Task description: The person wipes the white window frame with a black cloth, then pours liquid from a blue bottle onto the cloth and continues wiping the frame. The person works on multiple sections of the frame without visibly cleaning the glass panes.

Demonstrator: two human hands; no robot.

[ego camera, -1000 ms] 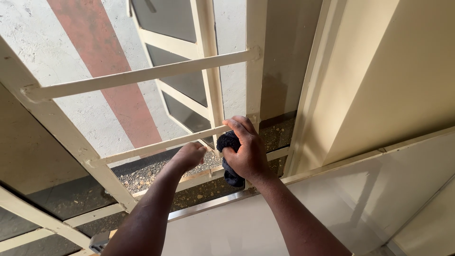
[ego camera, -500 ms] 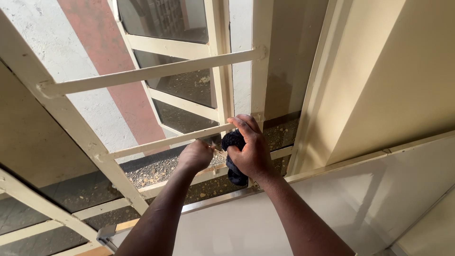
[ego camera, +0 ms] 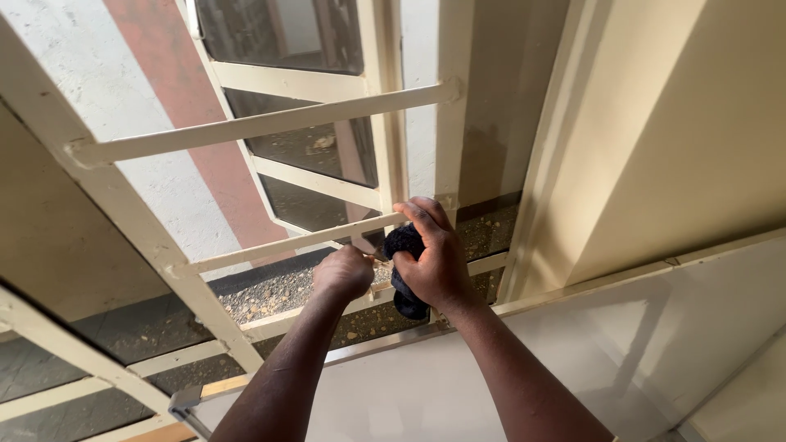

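My right hand [ego camera: 434,258] grips a dark, bunched cloth [ego camera: 403,245] and presses it against the cream-painted window grille, near where a lower horizontal bar [ego camera: 286,244] meets the upright post [ego camera: 391,164]. My left hand [ego camera: 344,272] is closed in a fist just left of the cloth, at the bottom rail of the grille; a thin pale object shows at its fingers, too small to identify. Both forearms reach up from the bottom of the view.
An upper grille bar [ego camera: 254,124] crosses above the hands. An open casement window [ego camera: 303,147] hangs beyond the grille. A speckled stone sill [ego camera: 270,290] lies below. A cream wall [ego camera: 679,147] stands right, and a white ledge [ego camera: 393,393] lies below the hands.
The view has shifted slightly, bringing the hands and grille lower-right in frame. Both hands stay at the same spot on the grille, the right one still gripping the cloth.
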